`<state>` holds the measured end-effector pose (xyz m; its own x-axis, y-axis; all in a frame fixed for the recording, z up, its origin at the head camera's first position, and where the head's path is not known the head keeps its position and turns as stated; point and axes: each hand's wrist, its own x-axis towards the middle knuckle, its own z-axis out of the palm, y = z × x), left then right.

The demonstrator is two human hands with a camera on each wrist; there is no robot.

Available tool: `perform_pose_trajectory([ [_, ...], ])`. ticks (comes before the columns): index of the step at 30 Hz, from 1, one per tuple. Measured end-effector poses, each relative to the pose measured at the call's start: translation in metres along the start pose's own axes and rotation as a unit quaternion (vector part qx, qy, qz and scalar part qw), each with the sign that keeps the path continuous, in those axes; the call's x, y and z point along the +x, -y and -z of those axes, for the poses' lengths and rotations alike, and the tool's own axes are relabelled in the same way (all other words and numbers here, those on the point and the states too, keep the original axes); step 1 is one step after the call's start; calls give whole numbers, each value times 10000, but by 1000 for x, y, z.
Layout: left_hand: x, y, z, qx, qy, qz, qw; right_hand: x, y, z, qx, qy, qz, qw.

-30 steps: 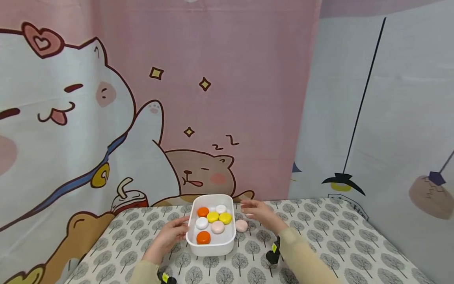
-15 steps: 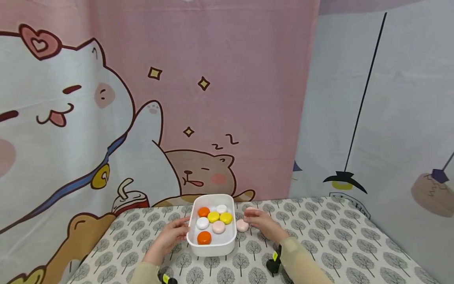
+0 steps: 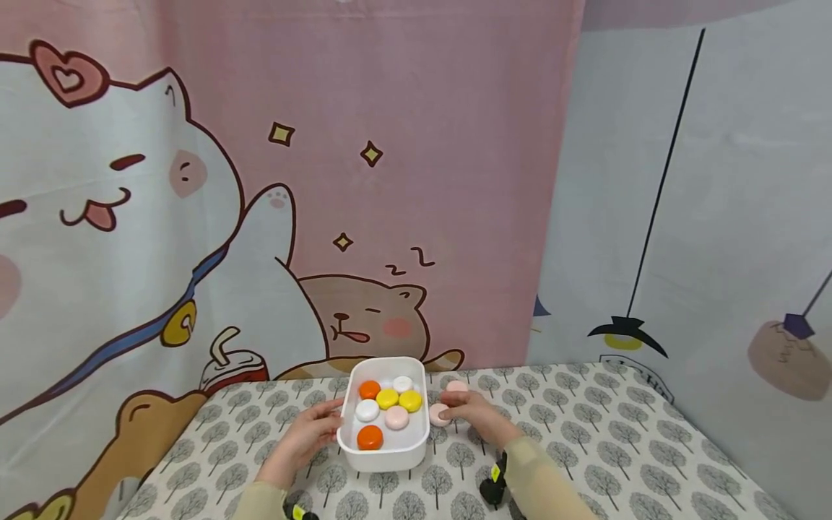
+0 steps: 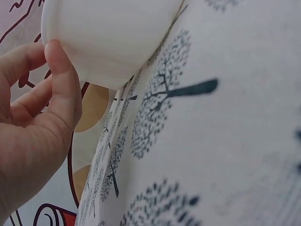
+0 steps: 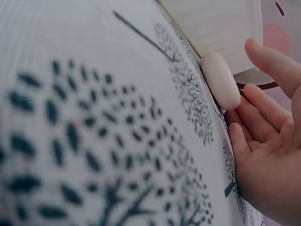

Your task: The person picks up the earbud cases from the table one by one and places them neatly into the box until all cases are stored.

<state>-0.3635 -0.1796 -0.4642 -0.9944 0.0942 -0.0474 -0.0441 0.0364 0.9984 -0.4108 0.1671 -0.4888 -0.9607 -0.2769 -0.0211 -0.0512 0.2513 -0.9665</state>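
Observation:
A white rectangular box [image 3: 382,461] holds several smooth round discs: two orange, two white, two yellow [image 3: 387,399] and one pink [image 3: 396,417]. My left hand [image 3: 308,439] touches its left side, with fingertips against the white wall in the left wrist view. To the box's right, a pale pink disc [image 5: 220,81] lies on the cloth, looking smooth and pebble-like. My right hand [image 3: 479,417] is at this disc, fingertips by its lower end and thumb apart from it in the right wrist view. Another pink disc [image 3: 457,386] lies just beyond that hand.
A tablecloth [image 3: 588,451] with a tree print covers the table. Behind it hangs a curtain [image 3: 455,180] with cartoon animals. Black devices with yellow marks sit at both wrists.
My right hand has come back from the farther pink disc toward the nearer one beside the box, leaving the farther one in plain view. The left hand stays at the box.

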Motion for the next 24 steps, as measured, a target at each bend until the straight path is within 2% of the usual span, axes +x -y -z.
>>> perform_pose_trajectory([
  [11, -2, 0, 1, -52, 0, -47, 10000, -1, 3, -7, -409, -14, 3, 9992],
  [18, -2, 0, 2, -52, -56, -77, 9999, 1, 4, -12, -766, -115, 229, 9967],
  [24, -3, 1, 2, -49, 111, -80, 9999, 0, 5, -12, -782, -28, 3, 9969],
])
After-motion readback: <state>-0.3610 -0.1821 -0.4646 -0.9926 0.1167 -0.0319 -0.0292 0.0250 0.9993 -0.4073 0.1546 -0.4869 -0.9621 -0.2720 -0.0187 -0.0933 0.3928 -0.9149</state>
